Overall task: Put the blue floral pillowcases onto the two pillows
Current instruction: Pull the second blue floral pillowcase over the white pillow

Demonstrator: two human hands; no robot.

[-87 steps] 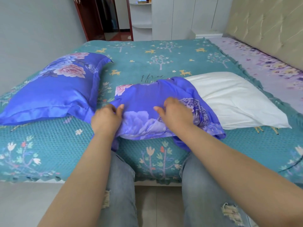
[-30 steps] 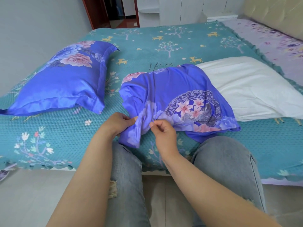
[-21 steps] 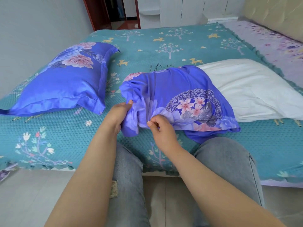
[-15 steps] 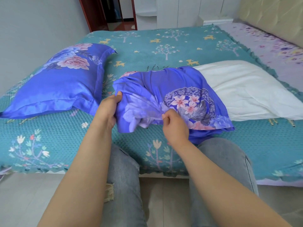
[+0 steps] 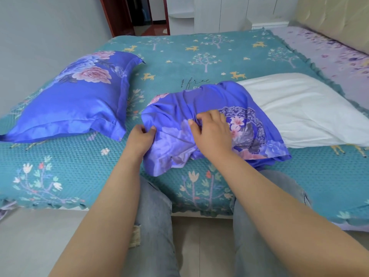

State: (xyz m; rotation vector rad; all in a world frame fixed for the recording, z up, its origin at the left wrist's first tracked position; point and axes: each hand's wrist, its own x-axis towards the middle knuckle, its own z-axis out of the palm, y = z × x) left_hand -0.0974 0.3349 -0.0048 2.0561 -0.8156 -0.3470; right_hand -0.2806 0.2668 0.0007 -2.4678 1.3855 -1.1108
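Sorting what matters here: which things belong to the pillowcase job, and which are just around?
Job: second pillowcase, gripped by left hand and right hand; white pillow; covered pillow.
Around: teal bedspread; headboard; white cabinet.

Both bare forearms are extended forward, roughly parallel. Left hand: fingers curled, thumb closed against them, cloth pinched at its left edge. Right hand: held palm down just right of that grip, fingers bent, cloth gathered under the fingertips. The hands are kept apart.
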